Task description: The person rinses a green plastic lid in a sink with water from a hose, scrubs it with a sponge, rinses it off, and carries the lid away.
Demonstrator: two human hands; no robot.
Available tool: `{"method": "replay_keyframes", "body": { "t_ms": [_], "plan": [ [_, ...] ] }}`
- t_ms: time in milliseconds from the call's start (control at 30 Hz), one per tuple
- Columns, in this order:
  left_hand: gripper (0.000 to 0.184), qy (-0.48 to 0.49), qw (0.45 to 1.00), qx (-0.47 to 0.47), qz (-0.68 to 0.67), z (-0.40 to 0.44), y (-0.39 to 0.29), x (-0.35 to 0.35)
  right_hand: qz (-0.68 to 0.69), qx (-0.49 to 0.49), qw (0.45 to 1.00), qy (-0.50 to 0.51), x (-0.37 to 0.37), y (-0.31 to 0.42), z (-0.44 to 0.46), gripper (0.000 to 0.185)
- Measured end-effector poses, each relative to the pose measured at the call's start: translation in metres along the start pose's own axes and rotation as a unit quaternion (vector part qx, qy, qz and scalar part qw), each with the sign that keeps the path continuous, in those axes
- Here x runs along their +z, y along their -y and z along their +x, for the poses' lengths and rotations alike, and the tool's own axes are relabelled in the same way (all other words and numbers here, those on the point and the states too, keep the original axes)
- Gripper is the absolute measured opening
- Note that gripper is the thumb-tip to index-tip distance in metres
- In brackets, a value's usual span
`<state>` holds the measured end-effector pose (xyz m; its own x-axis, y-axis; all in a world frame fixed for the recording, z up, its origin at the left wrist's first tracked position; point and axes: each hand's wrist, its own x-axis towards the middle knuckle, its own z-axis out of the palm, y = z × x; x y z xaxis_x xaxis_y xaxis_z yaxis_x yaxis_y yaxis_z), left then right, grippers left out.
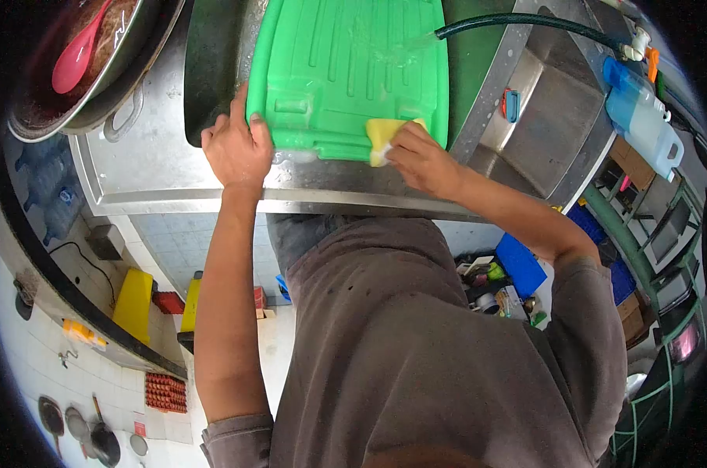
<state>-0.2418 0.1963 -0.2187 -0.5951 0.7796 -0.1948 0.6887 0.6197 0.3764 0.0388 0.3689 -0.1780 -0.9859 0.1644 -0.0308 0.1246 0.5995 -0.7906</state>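
Observation:
A large green ribbed plastic panel, like a storage-box lid (330,101), lies across the steel sink, wet on top. My left hand (238,148) grips its near-left corner, thumb on the rim and fingers along the side edge. In my right hand (424,160) is a yellow sponge (380,139), pressed against the lid's near edge toward the right corner. Whitish suds show along that near edge. A dark hose (517,19) reaches in from the upper right, and water from its end spreads over the lid.
Left of the sink (213,86) stands a big metal pot (108,78) holding a pink spoon (79,58). At right is a second basin (537,117) with a small blue-and-red item (510,105) on its side. A blue plastic jug (642,113) sits beyond, beside a green metal rack (627,234).

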Motion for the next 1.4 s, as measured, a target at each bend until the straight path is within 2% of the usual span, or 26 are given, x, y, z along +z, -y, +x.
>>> {"method": "replay_keyframes", "body": {
  "t_ms": [233,367,467,667,967,1067,1167,1267,1367,1400],
  "plan": [
    [0.054,0.005,1.000,-0.005,0.005,0.001,-0.002,-0.003,0.008,0.004,1.000,-0.026,0.037,0.026,0.065,0.021],
    [0.053,-0.010,1.000,0.006,0.013,0.001,0.002,0.001,-0.049,0.001,0.997,-0.054,0.043,0.035,0.070,0.026],
    [0.053,-0.028,0.999,0.022,0.009,0.000,0.007,0.006,-0.183,-0.029,0.983,-0.018,0.030,0.040,0.044,0.030],
    [0.054,-0.029,0.999,0.026,-0.010,0.001,0.003,0.004,-0.208,-0.017,0.976,0.059,0.012,0.028,0.026,0.035],
    [0.057,-0.019,1.000,0.017,0.008,0.000,0.003,0.003,-0.228,-0.077,0.967,0.077,0.023,0.033,0.068,0.036],
    [0.058,-0.020,0.999,0.026,0.019,0.001,0.004,0.003,-0.215,-0.068,0.973,0.055,0.019,0.030,0.057,0.037],
    [0.059,-0.011,0.999,0.036,0.020,-0.001,0.003,0.003,-0.201,-0.028,0.978,0.041,0.020,0.035,0.041,0.042],
    [0.059,-0.006,0.999,0.030,0.017,0.001,0.001,0.000,-0.190,0.082,0.978,-0.009,0.030,0.024,0.027,0.050],
    [0.059,-0.003,1.000,0.022,0.015,0.000,0.000,-0.001,-0.168,0.138,0.976,0.001,0.020,0.002,0.027,0.060],
    [0.060,-0.002,1.000,0.022,0.017,0.000,0.000,-0.001,-0.123,0.154,0.980,-0.003,0.020,0.001,0.026,0.068]
  ]
}}
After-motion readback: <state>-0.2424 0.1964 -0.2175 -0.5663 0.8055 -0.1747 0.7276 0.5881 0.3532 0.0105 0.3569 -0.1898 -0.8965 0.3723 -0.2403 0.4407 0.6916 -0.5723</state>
